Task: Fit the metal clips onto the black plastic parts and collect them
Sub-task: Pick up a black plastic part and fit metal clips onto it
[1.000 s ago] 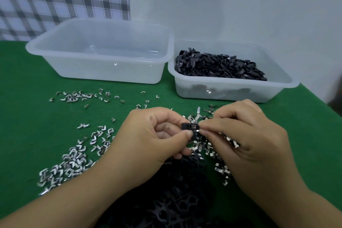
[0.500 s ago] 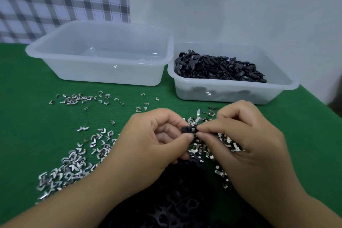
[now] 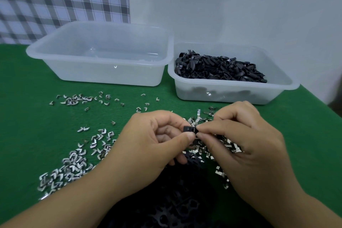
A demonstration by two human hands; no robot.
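A small black plastic part (image 3: 189, 129) sits pinched between thumb and forefinger of my left hand (image 3: 157, 139). The fingertips of my right hand (image 3: 246, 142) press against its right end; any clip there is hidden. Loose metal clips (image 3: 70, 166) lie scattered over the green table (image 3: 27, 135), and more clips (image 3: 227, 146) lie under my right hand. A pile of black plastic parts (image 3: 175, 200) lies between my forearms near the front edge. The right tub (image 3: 277, 89) holds a heap of black parts (image 3: 220, 68).
A larger translucent tub (image 3: 103, 72) stands empty at the back left, touching the right tub. Behind them are a pale wall and a checked cloth (image 3: 63, 0). The table's right edge runs diagonally past the right tub.
Both hands have stayed together on the black part and sunk slightly toward me; the fingers shifted a little on it. Nothing else moved.
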